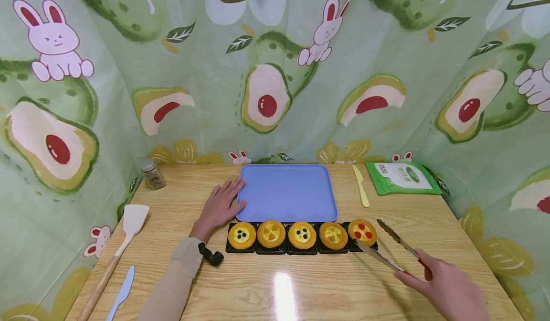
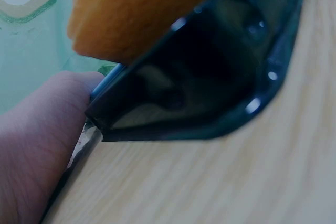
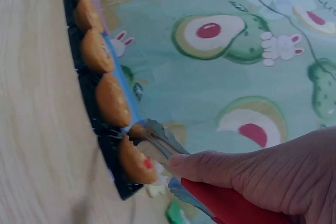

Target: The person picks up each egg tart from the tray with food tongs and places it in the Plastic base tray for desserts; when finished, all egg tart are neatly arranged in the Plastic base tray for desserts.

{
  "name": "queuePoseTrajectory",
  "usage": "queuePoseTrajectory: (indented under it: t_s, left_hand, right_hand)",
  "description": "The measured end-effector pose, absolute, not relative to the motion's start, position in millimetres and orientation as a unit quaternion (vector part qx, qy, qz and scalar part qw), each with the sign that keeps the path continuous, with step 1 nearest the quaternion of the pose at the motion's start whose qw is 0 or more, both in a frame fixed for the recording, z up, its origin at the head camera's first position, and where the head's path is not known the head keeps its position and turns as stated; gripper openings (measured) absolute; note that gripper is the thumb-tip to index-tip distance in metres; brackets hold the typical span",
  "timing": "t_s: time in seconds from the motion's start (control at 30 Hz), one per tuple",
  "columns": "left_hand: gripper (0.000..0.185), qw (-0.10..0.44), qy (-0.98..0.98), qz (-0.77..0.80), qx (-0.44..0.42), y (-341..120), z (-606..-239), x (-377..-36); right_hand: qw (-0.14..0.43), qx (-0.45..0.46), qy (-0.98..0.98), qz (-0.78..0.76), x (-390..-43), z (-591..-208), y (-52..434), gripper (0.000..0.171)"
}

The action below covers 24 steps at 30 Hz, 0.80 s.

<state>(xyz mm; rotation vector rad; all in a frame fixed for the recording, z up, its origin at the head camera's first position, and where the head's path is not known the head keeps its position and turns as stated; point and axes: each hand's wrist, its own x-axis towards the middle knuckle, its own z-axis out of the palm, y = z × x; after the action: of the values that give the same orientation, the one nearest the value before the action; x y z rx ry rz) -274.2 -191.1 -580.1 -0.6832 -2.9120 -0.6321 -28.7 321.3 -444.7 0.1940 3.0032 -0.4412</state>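
Note:
My right hand (image 1: 447, 283) holds metal tongs (image 1: 380, 255) with red grips. Their arms are spread, one tip at the front of the rightmost egg tart (image 1: 362, 231) with red dots, the other to its right. In the right wrist view the thumb lies along the red handle (image 3: 226, 203). My left hand (image 1: 221, 206), fingers extended, touches the left edge of the blue tray (image 1: 288, 192). Several tarts sit in a row of black plastic holders (image 1: 271, 250) before the tray, some with blue dots (image 1: 241, 235). The left wrist view shows a holder (image 2: 210, 77) up close.
A yellow knife (image 1: 361, 186) and a green-white packet (image 1: 404, 177) lie at the right. At the left are a spice jar (image 1: 153, 174), a white spatula (image 1: 135, 218) with a wooden handle and a blue knife (image 1: 122, 292). A patterned curtain (image 1: 206, 63) surrounds the table.

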Motion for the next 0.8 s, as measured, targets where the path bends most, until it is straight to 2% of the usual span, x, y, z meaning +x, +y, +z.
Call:
queuePoseTrajectory:
  t_s: [0.17,0.53,0.8]
  left_hand:
    - [0.073,0.036,-0.953,-0.203,-0.222,-192,-582,-276]
    - [0.072,0.046,-0.95,-0.213,-0.224,-191,-579,-273]
    - [0.073,0.04,-0.95,-0.213,-0.223,-192,-581,-275]
  right_hand:
    - [0.05,0.084,0.985,-0.145,-31,-438,329,0.058]
    - [-0.001,0.115,0.98,-0.164,-44,-449,340,0.062]
    - [0.027,0.155,0.969,-0.189,-58,-467,356,0.073]
